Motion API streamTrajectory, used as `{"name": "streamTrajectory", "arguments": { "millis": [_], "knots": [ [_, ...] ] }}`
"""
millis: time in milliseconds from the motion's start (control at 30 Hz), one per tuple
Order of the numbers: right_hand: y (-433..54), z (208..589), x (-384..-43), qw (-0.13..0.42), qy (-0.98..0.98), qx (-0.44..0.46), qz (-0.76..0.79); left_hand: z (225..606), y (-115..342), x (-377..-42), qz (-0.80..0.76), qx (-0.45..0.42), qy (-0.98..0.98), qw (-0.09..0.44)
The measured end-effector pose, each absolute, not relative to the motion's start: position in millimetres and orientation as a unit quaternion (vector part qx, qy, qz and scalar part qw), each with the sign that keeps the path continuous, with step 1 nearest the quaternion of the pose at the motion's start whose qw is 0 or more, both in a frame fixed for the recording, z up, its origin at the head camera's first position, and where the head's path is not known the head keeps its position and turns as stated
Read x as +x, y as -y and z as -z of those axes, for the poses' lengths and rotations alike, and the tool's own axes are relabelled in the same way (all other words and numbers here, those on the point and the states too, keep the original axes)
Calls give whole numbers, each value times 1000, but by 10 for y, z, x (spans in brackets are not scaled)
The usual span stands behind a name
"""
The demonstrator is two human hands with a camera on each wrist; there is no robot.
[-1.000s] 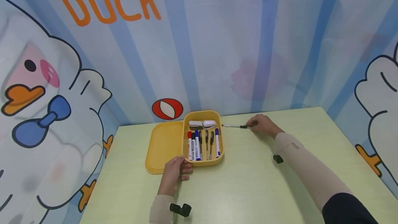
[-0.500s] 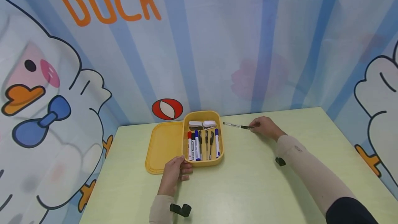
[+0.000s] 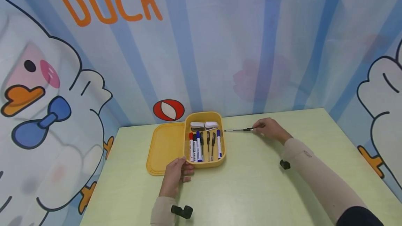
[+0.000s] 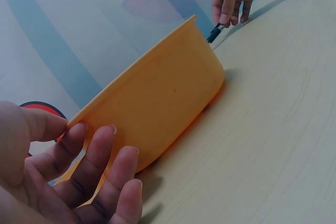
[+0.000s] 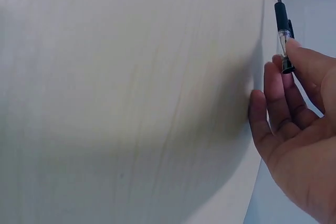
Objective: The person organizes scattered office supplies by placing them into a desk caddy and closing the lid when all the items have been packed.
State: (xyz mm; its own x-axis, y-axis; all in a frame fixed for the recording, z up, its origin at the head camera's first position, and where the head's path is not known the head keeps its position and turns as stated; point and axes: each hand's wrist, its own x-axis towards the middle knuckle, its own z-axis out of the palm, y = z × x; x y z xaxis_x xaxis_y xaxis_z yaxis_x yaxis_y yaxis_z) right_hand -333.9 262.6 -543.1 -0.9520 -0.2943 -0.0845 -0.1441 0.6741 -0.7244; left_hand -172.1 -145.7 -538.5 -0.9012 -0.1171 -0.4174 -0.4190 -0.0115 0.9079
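Note:
A yellow pencil box (image 3: 205, 165) stands on the table with markers, pens and two small white staplers or clips inside. My left hand (image 3: 176, 175) pinches its near left corner; in the left wrist view the thumb and index finger meet at the rim (image 4: 118, 78). Right of the box, my right hand (image 3: 271, 130) pinches a clear pen with a black cap (image 3: 248, 129) by the cap end. The pen's other tip points left, near the box's right wall. In the right wrist view the capped end (image 5: 283, 19) sits between thumb and fingers.
A yellow lid (image 3: 164, 147) lies flat against the box's left side. Behind the table (image 3: 251, 191) hangs a striped blue curtain (image 3: 216, 44) printed with ducks.
My right hand has shifted slightly right and down with the pen, whose free tip swung up and then lowered again. The left hand keeps its place on the box.

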Motion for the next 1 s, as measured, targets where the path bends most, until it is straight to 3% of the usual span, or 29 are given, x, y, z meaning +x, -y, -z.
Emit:
{"name": "streamTrajectory", "arguments": {
  "millis": [600, 1000],
  "knots": [
    [-2775, 5263, -3243, 188, -804, -119, 552, 5375, 1449, -1712, -681, -196, -698, 106],
    [-2849, 5231, -3213, 190, -792, -111, 570, 5385, 1447, -1716, -680, -196, -699, 105]
  ]
}}
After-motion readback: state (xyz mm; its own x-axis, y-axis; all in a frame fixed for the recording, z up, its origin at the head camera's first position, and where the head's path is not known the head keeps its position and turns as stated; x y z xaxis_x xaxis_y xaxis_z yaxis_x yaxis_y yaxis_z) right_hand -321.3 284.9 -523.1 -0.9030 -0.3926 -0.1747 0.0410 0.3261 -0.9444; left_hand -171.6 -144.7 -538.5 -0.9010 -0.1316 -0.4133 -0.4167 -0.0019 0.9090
